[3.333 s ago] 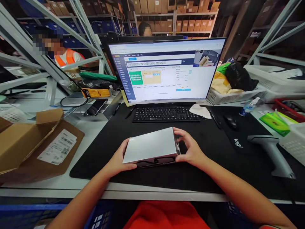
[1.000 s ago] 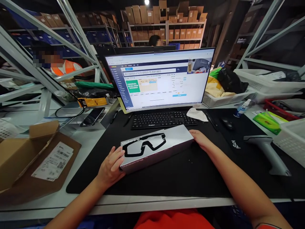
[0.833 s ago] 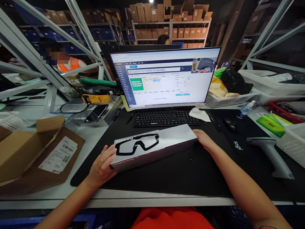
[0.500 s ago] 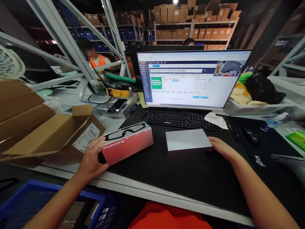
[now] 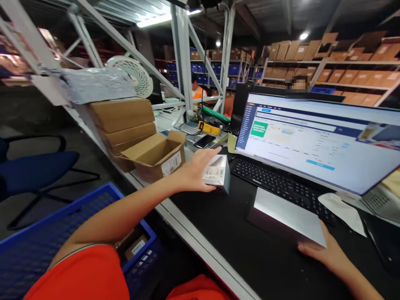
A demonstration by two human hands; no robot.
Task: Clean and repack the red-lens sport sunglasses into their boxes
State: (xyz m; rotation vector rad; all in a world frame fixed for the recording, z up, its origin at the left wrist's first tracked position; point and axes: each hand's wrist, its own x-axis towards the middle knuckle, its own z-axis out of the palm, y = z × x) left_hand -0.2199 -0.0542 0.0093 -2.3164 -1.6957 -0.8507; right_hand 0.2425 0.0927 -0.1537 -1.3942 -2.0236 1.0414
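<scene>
My left hand point(image 5: 195, 168) is shut around a small box point(image 5: 217, 173), fingers over its top, and the box's white barcode label faces me. This box stands at the mat's near edge, beside the keyboard's left end. A flat silver box or sleeve point(image 5: 289, 216) lies tilted on the black desk mat point(image 5: 265, 258) to the right. My right hand point(image 5: 317, 252) holds its near corner, with the fingers at the underside. The inside of the silver piece is hidden.
An open cardboard box point(image 5: 156, 156) with a shipping label stands left of the mat, with flat brown cartons point(image 5: 121, 121) behind it. The keyboard point(image 5: 281, 187) and monitor point(image 5: 318, 141) are to the right. A blue crate point(image 5: 62, 216) sits below the desk edge. A co-worker point(image 5: 197, 92) stands far off.
My view has swung left. The left hand has turned the small box so its labelled end faces me. The right hand has moved to the silver piece's near corner, and that piece now tilts.
</scene>
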